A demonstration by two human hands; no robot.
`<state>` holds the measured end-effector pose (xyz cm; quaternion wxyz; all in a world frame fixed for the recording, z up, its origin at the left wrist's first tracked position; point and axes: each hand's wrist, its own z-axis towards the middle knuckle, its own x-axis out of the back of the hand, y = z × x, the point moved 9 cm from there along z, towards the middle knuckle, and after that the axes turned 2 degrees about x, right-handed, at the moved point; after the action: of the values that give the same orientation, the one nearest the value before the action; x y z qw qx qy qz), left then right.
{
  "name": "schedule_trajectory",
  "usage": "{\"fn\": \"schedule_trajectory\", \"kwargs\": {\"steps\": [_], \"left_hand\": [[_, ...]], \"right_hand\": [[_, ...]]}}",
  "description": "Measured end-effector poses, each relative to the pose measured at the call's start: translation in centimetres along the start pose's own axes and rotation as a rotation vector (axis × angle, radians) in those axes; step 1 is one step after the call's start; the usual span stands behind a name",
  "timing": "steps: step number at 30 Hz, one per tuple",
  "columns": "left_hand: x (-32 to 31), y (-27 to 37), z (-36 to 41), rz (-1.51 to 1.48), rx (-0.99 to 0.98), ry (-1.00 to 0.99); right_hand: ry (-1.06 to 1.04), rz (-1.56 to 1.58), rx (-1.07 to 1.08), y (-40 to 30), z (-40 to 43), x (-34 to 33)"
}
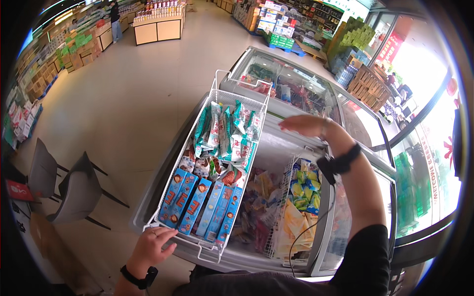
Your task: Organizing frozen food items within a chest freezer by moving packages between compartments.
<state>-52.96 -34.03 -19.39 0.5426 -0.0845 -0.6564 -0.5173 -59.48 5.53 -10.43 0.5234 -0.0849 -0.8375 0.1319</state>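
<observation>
A white wire basket (174,168) rests across the left edge of an open chest freezer (285,135). It holds green-and-white wrapped ice pops (224,129) at the far end, other wrapped ice creams (207,166) in the middle and blue boxes (202,207) at the near end. My left hand (155,244) lies at the basket's near left corner, fingers on or just over its rim; a firm grip cannot be made out. My right hand (301,125) hovers over the freezer, right of the basket, fingers extended and apparently holding nothing.
Inside the freezer are loose wrapped packs (259,188) and a second wire basket (276,225) of ice creams. A sliding glass lid (337,222) stands at the right. Another glass-topped freezer (289,81) adjoins beyond. Grey chairs (79,192) stand left. A black cable (301,236) hangs from my right wrist.
</observation>
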Motion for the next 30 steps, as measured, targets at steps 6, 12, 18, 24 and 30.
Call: {"fn": "schedule_trajectory", "kwargs": {"steps": [6, 12, 18, 24, 30], "left_hand": [[-5.5, -2.9, 0.5, 0.267, -0.205, -0.179], [-6.9, -5.2, 0.7, 0.045, -0.129, -0.259], [-7.3, -4.8, 2.7, 0.004, -0.1, -0.277], [-6.3, -3.8, 2.7, 0.253, -0.079, -0.007], [-7.6, -2.4, 0.8, 0.28, -0.117, -0.013]], "right_hand": [[0.081, -0.829, -0.032, 4.3, 15.9, 3.9], [0.303, -0.449, -0.303, 3.4, 22.3, 6.6], [0.187, -0.704, -0.381, 10.1, 25.0, 5.5], [0.543, 0.087, -0.567, 13.1, 23.6, 7.6], [0.57, 0.251, -0.541, 11.8, 15.9, 7.5]]}}
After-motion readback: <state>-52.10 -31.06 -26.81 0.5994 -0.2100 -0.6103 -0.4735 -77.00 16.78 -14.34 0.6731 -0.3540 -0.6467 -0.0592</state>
